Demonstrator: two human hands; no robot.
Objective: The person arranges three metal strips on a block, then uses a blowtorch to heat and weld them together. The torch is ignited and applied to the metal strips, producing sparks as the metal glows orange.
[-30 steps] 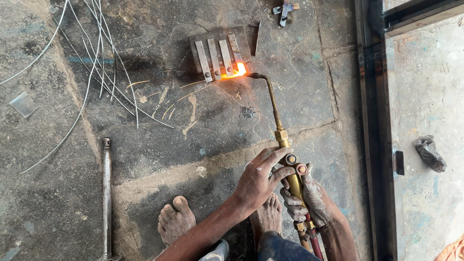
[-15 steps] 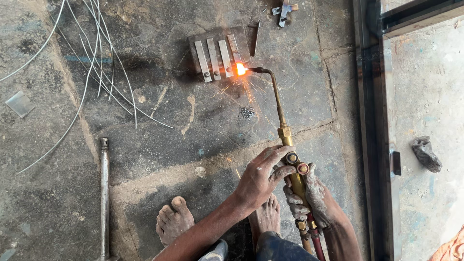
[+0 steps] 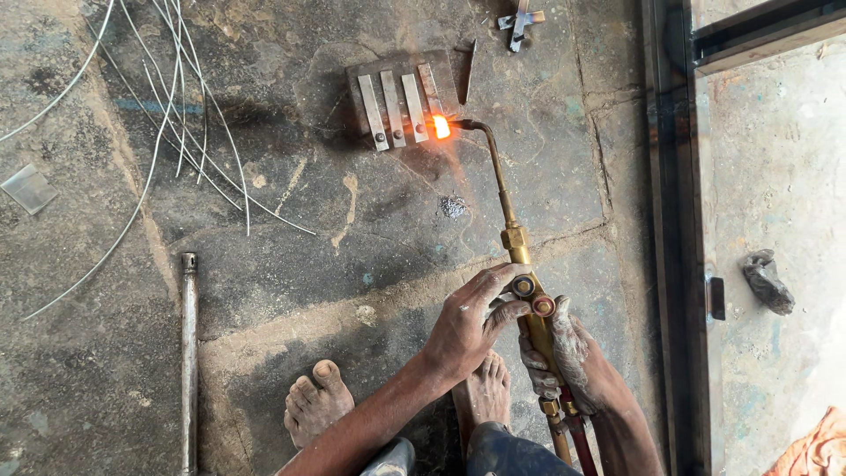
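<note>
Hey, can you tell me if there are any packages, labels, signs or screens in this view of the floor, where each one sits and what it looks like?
None in view: no package, label, sign or screen shows. The floor holds only bare metal and tools: a brass torch held by the left hand and right hand, a plate with metal strips, thin wires and a steel rod.

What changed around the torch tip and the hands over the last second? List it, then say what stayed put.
The glow at the torch tip shrank from a wide flare with sparks to a small bright spot at the right edge of the metal block with strips. The left hand stays on the valve knobs and the right hand still grips the brass torch. The rod and wires lie unmoved.
</note>
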